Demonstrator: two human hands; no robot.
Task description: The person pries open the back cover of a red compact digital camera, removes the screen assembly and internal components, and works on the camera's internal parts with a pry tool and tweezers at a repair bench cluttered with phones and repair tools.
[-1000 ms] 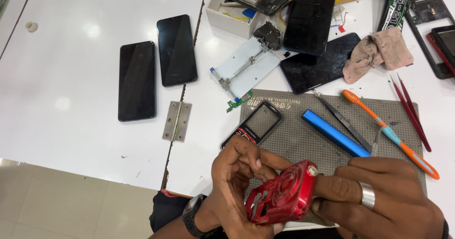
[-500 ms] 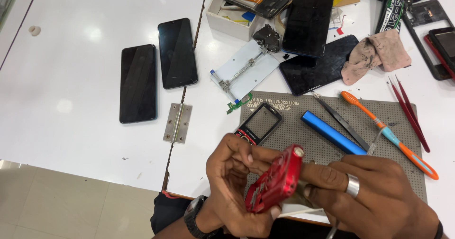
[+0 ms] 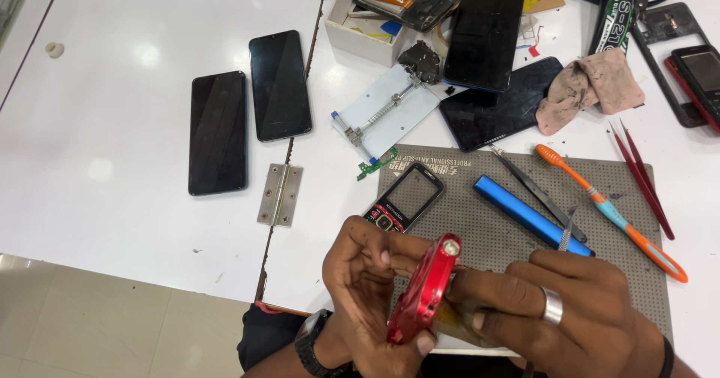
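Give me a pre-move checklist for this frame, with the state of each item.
1. Red phone shell gripped by both hands: ok, left hand and right hand both hold it, edge-on to the camera.
2. Right-hand tool engaged in the shell: cannot tell, fingers hide it.
3. Keypad phone apart from the hands: not ok, it lies right at the left knuckles.
4. Blue bar tool and tweezers lying on the grey mat: ok.
5. Toothbrush on the mat: ok.
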